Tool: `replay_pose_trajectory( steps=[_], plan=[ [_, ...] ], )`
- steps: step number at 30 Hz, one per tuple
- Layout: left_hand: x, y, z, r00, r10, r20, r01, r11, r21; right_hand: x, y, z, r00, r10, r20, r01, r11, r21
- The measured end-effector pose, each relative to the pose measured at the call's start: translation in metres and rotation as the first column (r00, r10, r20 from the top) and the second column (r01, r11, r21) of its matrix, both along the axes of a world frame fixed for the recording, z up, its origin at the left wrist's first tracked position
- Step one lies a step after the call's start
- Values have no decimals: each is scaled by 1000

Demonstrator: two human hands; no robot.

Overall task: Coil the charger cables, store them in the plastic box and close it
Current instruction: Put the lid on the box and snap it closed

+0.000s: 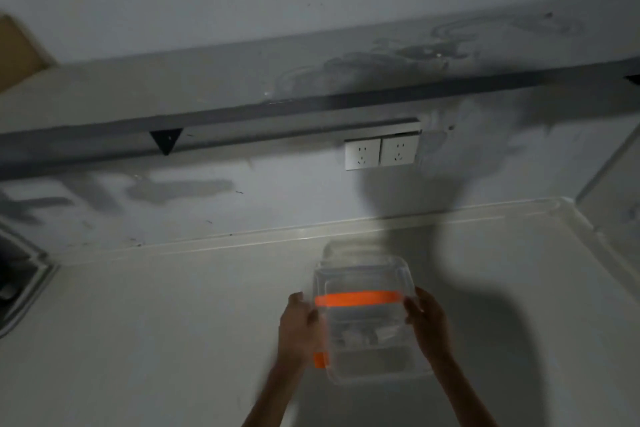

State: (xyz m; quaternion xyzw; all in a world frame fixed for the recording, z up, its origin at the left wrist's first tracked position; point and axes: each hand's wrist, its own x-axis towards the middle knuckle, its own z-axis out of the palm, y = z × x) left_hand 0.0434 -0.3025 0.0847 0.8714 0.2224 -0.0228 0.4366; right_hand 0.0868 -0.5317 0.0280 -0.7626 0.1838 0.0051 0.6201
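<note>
Over the pale tabletop [173,340], both hands grip the clear plastic box [367,326] by its sides: left hand [299,329] and right hand [431,326] curled around it. An orange strip [358,298] crosses the box; contents look blurry. Wall sockets [381,152] sit behind.

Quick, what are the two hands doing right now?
Left hand: gripping the plastic box on its left side.
Right hand: gripping the box's right side.

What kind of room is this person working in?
Probably a kitchen, dimly lit: a pale countertop with a raised back edge, a double wall socket above it, and what looks like a sink corner at the far left.
</note>
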Motion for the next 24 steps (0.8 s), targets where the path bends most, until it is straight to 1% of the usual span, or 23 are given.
replay_pose_trajectory(
  steps=[3,4,6,8,10,15,19,22,23,24],
  plan=[
    [-8,-8,-8,1000,-27,-6,27,999,44,-9,-4,3,999,38,36,-34,993,-111],
    [-10,-14,-9,999,-35,-32,37,998,57,-10,-8,5,996,53,71,-40,984,-171],
    [-14,-30,-10,998,-53,-33,56,995,83,-13,-17,9,985,97,145,-53,958,-281],
    [-19,-43,-12,999,-19,-47,22,997,68,-17,-28,6,975,138,172,-72,936,-345],
    [-24,-55,-16,997,34,-64,-31,998,52,-24,-38,-3,977,148,155,-85,931,-355],
    [-28,-75,-25,987,65,-144,-56,996,69,-33,-51,-26,995,57,77,-33,958,-285],
    [-30,-76,-36,987,92,-130,-86,995,51,-43,-55,-35,997,57,45,-43,962,-269],
    [-27,-76,-42,985,109,-135,-97,991,89,-45,-55,-33,993,81,86,-53,954,-294],
    [-26,-77,-43,985,124,-124,-107,985,133,-43,-54,-32,993,90,78,-62,949,-309],
    [-25,-76,-46,987,137,-81,-120,974,192,-41,-52,-32,992,99,80,-68,945,-319]
  ],
)
